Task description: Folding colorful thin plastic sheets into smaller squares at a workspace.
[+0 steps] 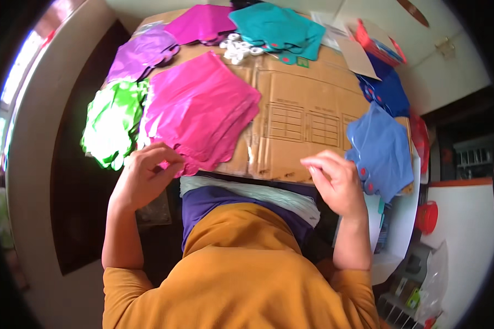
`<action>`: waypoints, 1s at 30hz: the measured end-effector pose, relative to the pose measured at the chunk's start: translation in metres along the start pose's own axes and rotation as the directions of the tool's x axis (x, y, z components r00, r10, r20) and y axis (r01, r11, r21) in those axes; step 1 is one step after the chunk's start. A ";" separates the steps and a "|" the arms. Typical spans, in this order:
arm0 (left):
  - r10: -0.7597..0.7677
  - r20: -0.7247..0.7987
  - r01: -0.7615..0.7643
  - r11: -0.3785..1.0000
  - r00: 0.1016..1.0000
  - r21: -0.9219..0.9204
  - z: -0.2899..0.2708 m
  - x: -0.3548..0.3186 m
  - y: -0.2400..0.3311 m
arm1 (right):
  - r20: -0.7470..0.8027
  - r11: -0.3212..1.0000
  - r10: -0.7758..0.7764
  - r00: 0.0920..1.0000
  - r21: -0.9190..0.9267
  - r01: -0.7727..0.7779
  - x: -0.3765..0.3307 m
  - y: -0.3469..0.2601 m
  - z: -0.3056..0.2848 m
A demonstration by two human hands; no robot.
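Note:
My left hand (148, 170) is closed in a pinch at the near corner of a stack of shiny pink fabric pieces (203, 109). Whether its fingertips hold that corner or something thin, I cannot make out. Over the front edge of the cardboard, my right hand (336, 180) has its thumb and fingers drawn together; anything between them is too small to see. Close beside it lies a stack of light blue fabric pieces (381, 151) with red round dots. A bundle of whitish strands (252, 196) lies across my lap, on purple cloth (203, 205).
Flattened brown cardboard (296, 88) covers the work surface. Around it lie green (112, 120), purple (142, 55), magenta (200, 23), teal (277, 30) and dark blue fabric stacks (387, 90). Small white rings (239, 49) sit at the back. A white box (406, 219) stands at the right.

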State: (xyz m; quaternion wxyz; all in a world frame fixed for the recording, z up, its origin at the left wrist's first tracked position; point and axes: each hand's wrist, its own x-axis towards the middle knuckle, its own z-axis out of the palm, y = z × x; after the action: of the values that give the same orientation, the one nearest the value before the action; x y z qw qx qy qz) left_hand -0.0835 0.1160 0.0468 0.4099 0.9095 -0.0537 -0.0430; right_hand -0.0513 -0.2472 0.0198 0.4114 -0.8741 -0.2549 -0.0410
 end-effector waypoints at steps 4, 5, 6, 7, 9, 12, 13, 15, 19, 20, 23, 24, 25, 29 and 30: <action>0.264 -0.114 -0.214 0.919 0.958 0.331 -0.004 -0.011 -0.030 | 0.075 0.978 -0.199 0.977 0.069 0.194 0.070 -0.008 0.031; 0.313 -0.068 -0.270 0.895 0.947 0.354 -0.004 -0.009 -0.034 | 0.081 0.966 -0.249 0.965 0.095 0.241 0.084 -0.011 0.043; 0.422 -0.049 -0.368 0.836 0.905 0.407 -0.004 -0.005 -0.039 | 0.098 0.947 -0.307 0.947 0.130 0.294 0.098 -0.016 0.057; 0.445 -0.043 -0.383 0.812 0.894 0.441 -0.005 0.001 -0.043 | 0.109 0.926 -0.361 0.926 0.163 0.341 0.110 -0.022 0.072; 0.440 -0.028 -0.376 0.798 0.898 0.472 -0.009 0.006 -0.045 | 0.124 0.886 -0.448 0.886 0.199 0.420 0.128 -0.029 0.100; 0.413 -0.002 -0.365 0.808 0.911 0.462 -0.019 0.007 -0.047 | 0.161 0.859 -0.510 0.845 0.145 0.490 0.139 -0.027 0.129; 0.434 0.004 -0.387 0.799 0.901 0.461 -0.020 0.006 -0.055 | 0.191 0.860 -0.510 0.839 0.091 0.502 0.137 -0.025 0.136; 0.469 0.030 -0.425 0.770 0.883 0.475 -0.020 0.005 -0.068 | 0.188 0.842 -0.529 0.828 -0.005 0.539 0.131 -0.022 0.143; 0.533 0.165 -0.539 0.688 0.830 0.487 -0.022 0.005 -0.072 | 0.221 0.831 -0.532 0.817 -0.051 0.555 0.122 -0.020 0.131; 0.529 0.177 -0.542 0.688 0.830 0.482 -0.022 0.006 -0.071 | 0.229 0.833 -0.526 0.819 -0.055 0.550 0.122 -0.020 0.129; 0.516 0.209 -0.548 0.690 0.831 0.473 -0.022 0.011 -0.069 | 0.238 0.830 -0.522 0.819 -0.079 0.552 0.122 -0.022 0.128; 0.508 0.223 -0.550 0.701 0.832 0.453 -0.024 0.013 -0.068 | 0.229 0.823 -0.530 0.817 -0.097 0.560 0.122 -0.023 0.130; 0.501 0.238 -0.552 0.713 0.832 0.433 -0.026 0.015 -0.068 | 0.219 0.815 -0.537 0.814 -0.116 0.568 0.123 -0.024 0.133; 0.437 0.177 -0.469 0.853 0.882 0.232 -0.032 0.027 -0.068 | 0.217 0.777 -0.576 0.788 -0.156 0.610 0.119 -0.036 0.154; 0.386 0.158 -0.411 0.894 0.909 0.180 -0.033 0.031 -0.068 | 0.225 0.778 -0.568 0.792 -0.168 0.606 0.119 -0.036 0.156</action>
State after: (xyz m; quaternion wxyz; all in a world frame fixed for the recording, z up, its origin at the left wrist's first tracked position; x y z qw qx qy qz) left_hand -0.0446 0.1812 0.0165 0.3083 0.9128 -0.2677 -0.0059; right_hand 0.0128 -0.0635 -0.0241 0.2514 -0.7925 -0.5412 -0.1257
